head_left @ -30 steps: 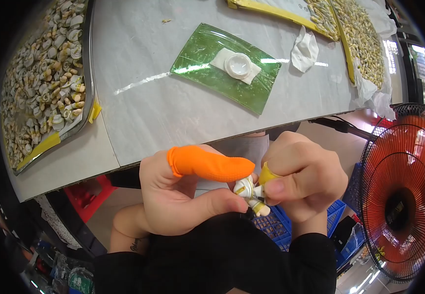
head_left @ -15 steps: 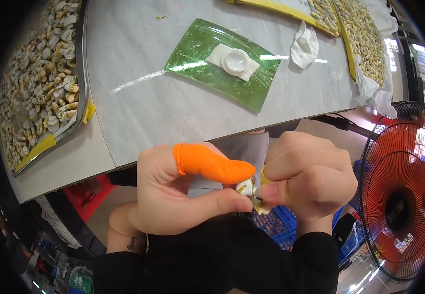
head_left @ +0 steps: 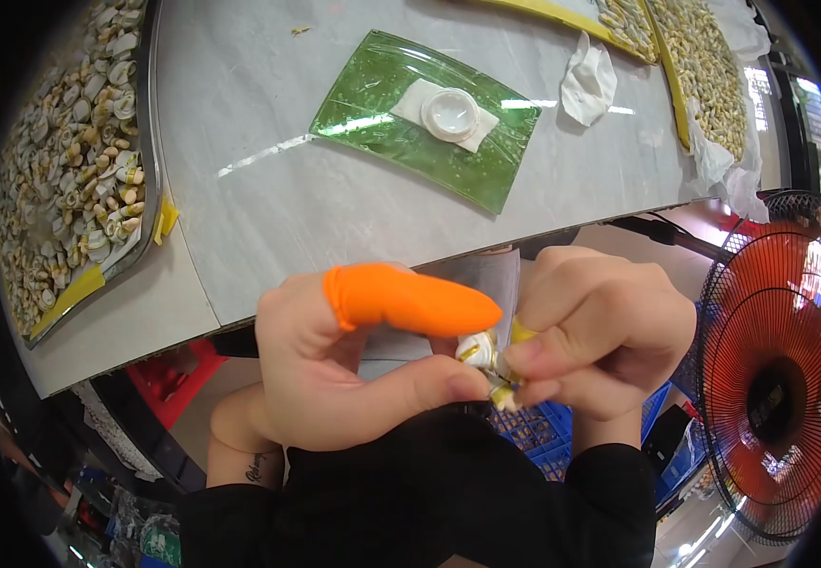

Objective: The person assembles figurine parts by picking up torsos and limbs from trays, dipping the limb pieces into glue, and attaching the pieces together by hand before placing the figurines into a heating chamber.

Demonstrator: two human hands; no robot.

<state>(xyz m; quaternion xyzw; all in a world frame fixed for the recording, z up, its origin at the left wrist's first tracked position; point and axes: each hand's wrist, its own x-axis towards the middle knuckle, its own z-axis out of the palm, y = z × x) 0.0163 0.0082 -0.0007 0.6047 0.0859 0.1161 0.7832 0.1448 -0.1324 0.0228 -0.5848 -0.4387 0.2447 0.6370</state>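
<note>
My left hand (head_left: pixel 358 364), with an orange cover on its index finger, pinches a small white and yellow piece (head_left: pixel 476 351) between that finger and the thumb. Right beside it, my right hand (head_left: pixel 605 331) is closed at the piece's right side, its thumb and fingers pressed together. A bit of yellow shows at the right hand's fingertips; what exactly these fingers grip is too small to tell. The pale lower end of the piece sticks out below, between both hands. Both hands are in front of the table's near edge, above my lap.
On the grey table (head_left: pixel 259 218) lies a green sheet (head_left: pixel 373 95) with a small round white container (head_left: pixel 450 115) on a white pad. A tray of small pieces (head_left: pixel 79 170) stands left, another (head_left: pixel 704 76) back right, near crumpled tissue (head_left: pixel 588 80). An orange fan (head_left: pixel 780 388) stands right.
The right hand's fingers have shifted around the piece, and its lower fingertips now show under the thumb. The left hand has moved slightly left and keeps its pinch. The camera view has shifted a little.
</note>
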